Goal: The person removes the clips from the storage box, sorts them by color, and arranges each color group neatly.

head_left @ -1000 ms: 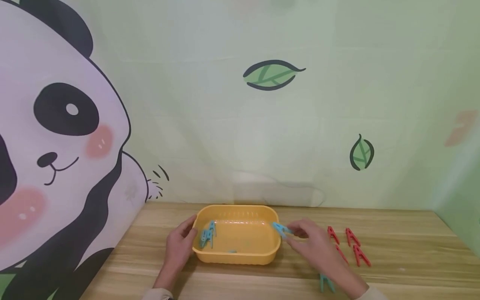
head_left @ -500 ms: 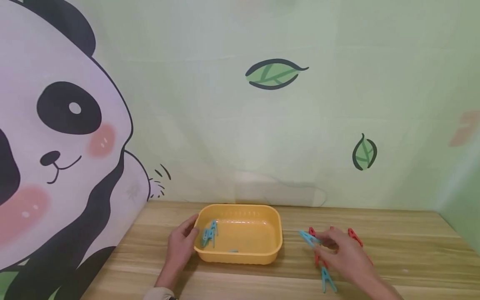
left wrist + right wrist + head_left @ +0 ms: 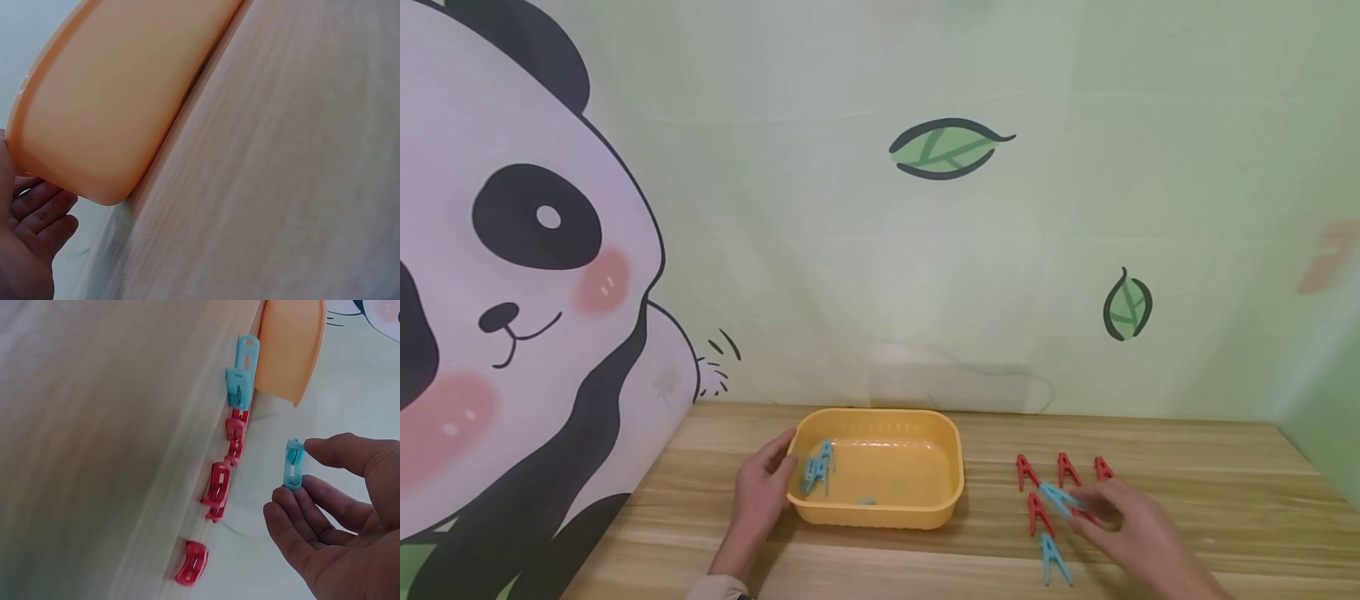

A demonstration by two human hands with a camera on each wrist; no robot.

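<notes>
1. Since a second ago, one light-blue, A-shaped plastic peg has moved from the right rim of the yellow, round-cornered plastic basin to above the red, A-shaped plastic pegs
2. Right hand pinches that peg between thumb and fingertips, off the pale wood-grain table; its other fingers are loosely bent
3. Five red pegs rest on the table around it, one mostly hidden by the right hand
4. Just in front of them rests another light-blue peg
5. Well to the left sits the basin, a cluster of light-blue pegs at its left end, one more partly hidden by the front wall
6. Left hand holds the basin's left end, thumb at the rim, other fingers bent beside the outer wall
7. Behind stands a pale-green wall bearing a black-and-white panda drawing and green leaves
</notes>
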